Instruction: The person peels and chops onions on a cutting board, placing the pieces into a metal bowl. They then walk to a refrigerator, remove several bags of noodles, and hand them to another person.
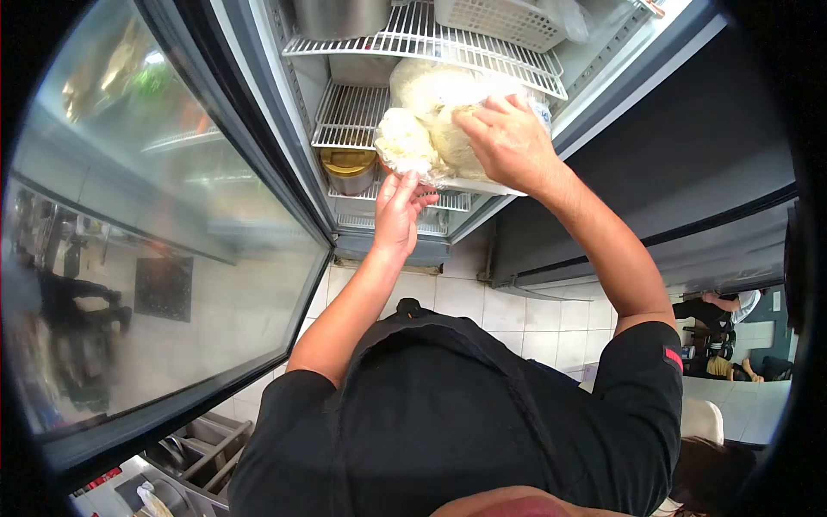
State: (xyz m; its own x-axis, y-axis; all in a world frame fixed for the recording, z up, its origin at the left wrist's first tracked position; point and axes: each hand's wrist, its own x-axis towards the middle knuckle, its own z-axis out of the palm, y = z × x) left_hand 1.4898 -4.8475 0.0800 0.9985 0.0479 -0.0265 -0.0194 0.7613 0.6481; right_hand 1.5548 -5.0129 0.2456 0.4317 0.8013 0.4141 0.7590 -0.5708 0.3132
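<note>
My left hand (399, 211) is closed at the bottom of a small clear plastic bag (405, 142) full of pale, shredded-looking food, thumb in front and fingers curled beneath. Right beside it, a larger clear plastic bag (422, 82) of similar pale food rests on a wire shelf of the open fridge. Over this larger bag is my right hand (512, 142), its fingers bent down and drawn together against the pale contents. Whatever lies between those fingertips is hidden. The exact kind of food cannot be made out.
A glass fridge door (172, 233) stands open on my left. A gold-lidded container (349, 168) sits on a lower shelf. Above are a white plastic basket (504, 21) and a metal pot (342, 15) on a wire rack (422, 39). A dark appliance (637, 146) flanks my right arm.
</note>
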